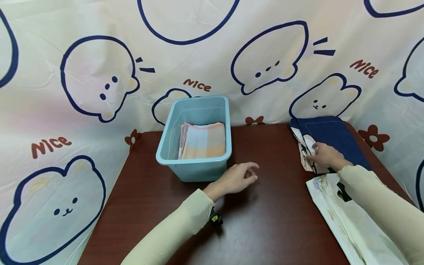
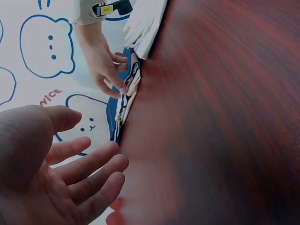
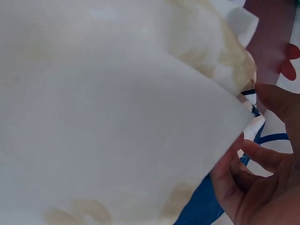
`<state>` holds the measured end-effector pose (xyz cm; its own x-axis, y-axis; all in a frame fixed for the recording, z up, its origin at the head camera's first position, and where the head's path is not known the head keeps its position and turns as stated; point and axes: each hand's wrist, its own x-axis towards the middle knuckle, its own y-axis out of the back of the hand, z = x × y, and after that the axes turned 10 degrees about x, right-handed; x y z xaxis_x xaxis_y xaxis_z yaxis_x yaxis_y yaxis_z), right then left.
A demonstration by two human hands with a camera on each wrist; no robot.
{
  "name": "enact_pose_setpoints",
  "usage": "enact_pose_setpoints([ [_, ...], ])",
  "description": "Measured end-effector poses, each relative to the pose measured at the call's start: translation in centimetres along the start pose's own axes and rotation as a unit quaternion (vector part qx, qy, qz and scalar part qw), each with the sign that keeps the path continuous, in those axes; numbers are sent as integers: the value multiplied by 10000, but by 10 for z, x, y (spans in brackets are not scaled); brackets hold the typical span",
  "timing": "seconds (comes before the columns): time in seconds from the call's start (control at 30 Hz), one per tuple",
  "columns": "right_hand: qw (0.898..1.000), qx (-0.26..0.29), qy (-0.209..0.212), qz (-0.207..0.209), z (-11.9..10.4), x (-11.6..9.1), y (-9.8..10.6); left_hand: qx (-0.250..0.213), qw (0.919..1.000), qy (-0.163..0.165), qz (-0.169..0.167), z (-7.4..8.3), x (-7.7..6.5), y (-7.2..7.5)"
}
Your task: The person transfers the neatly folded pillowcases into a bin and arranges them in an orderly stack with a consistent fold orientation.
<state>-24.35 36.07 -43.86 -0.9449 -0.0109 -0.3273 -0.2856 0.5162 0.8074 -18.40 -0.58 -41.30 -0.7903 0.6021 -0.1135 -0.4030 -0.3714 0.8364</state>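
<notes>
running front-to-back, navy folded cloth (image 1: 331,133), layered edge (image 1: 300,146) leftward

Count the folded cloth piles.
3: a checked one in the blue bin, a navy one at the right hand, a white one below the right sleeve. Others may be hidden.

Light-blue plastic bin (image 1: 198,171): folded checked cloth (image 1: 202,141) stowed inside. Left hand (image 1: 234,178) held near bin's front-right corner. Right of bin: folded navy cloth (image 1: 342,138) touched by right hand (image 1: 326,156); folded white cloth (image 1: 351,219) laid front-right.
</notes>
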Motion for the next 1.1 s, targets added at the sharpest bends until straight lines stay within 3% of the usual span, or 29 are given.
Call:
enact_pose_setpoints([
  [0.27, 9994, 31, -240, -243, 2, 2, -3, -120, 9999, 41, -73, -6, 4, -5],
  [0.53, 9993, 50, -300, -233, 2, 5, -6, -188, 9997, 100, -130, -10, 6, -7],
  [0.9, 9995, 182, -82, -244, 8, 9, -4, -335, 9992, 81, -216, -15, 10, -12],
  [1.1, 9993, -221, 34, -297, 1, 7, -4, -330, 9991, 61, -253, -15, 11, -13],
])
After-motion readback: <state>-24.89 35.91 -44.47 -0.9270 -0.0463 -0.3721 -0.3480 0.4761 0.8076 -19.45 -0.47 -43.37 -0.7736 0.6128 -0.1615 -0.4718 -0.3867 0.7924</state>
